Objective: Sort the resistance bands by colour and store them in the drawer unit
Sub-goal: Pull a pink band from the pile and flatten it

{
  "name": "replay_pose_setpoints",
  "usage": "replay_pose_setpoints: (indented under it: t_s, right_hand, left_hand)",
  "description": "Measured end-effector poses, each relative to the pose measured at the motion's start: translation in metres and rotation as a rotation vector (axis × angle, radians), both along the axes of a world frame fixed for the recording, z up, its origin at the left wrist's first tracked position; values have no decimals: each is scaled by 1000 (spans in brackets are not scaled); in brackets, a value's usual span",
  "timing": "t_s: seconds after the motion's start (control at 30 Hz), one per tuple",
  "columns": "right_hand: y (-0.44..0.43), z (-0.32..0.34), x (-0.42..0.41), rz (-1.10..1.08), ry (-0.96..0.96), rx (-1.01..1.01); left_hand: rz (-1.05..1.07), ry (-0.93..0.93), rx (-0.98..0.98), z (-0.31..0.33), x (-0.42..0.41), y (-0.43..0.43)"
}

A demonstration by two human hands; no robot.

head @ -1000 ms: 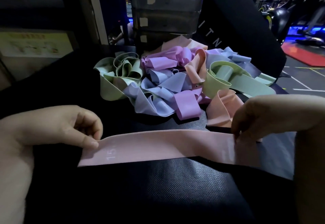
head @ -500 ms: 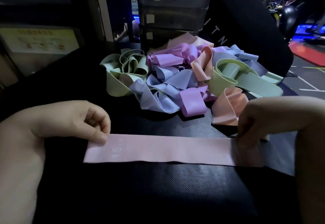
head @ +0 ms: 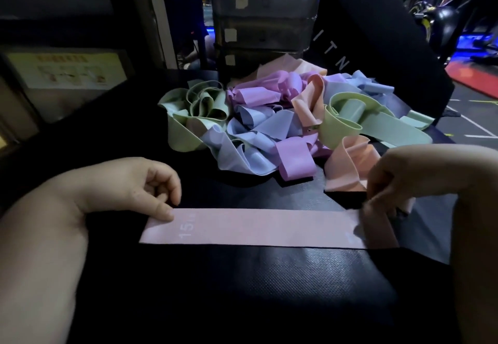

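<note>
Dim gym light fell on the black textured padded bench top (head: 283, 289). At its near edge the left hand (head: 129, 184) had its fingers curled in and its thumb tip set on the far-left corner of a pale pink resistance band (head: 256, 226) marked 15; whether a finger sat beneath that edge could not be told. The right hand (head: 398, 179) pinched the band's right end, which was blurred. Between them the band lay flat and straight on the bench top. Just beyond, a peach loop touched the right hand, at the near edge of the tangled heap of green, blue, lilac and peach bands (head: 269, 130). The heap crowded the foot of the dark grey plastic drawer unit (head: 264, 20) at the far side, all drawers closed. Pink and peach looked close in this light, so the two could likely be mis-sorted. A slipped thumb would probably let the rubber curl, and the heap might block the bottom drawer.
</note>
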State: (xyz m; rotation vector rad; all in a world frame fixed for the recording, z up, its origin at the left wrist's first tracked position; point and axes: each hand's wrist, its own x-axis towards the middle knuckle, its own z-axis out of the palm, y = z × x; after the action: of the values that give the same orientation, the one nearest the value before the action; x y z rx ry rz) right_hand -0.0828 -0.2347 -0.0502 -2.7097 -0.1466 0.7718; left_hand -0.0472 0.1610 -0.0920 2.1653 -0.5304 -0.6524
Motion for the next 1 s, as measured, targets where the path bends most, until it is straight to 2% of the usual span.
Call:
replay_pose_setpoints:
  t_s: [0.1,0.23,0.33,0.5,0.63,0.8,0.9,1.0]
  right_hand:
    - [-6,3,-1,-32,-55,207]
    - [-8,2,8,-144,-413,427]
    - [-1,-5,16,-215,-613,399]
    - [12,-26,30,-178,-670,129]
    - [6,-35,35,-257,-725,38]
    - [7,-34,35,-345,-819,24]
    - [8,-29,31,-374,-921,120]
    - [7,-20,28,-456,-1074,280]
  left_hand:
    - [17,-28,16,1,-2,1]
    - [80,-186,5,5,-3,-12]
    - [118,-351,-31,11,2,-35]
    - [39,-575,39,30,12,-84]
    - [-2,-650,90,21,21,-108]
    - [74,-673,-32,3,24,-114]
    - [137,-641,-98,7,21,-116]
    - [114,-567,-77,17,16,-119]
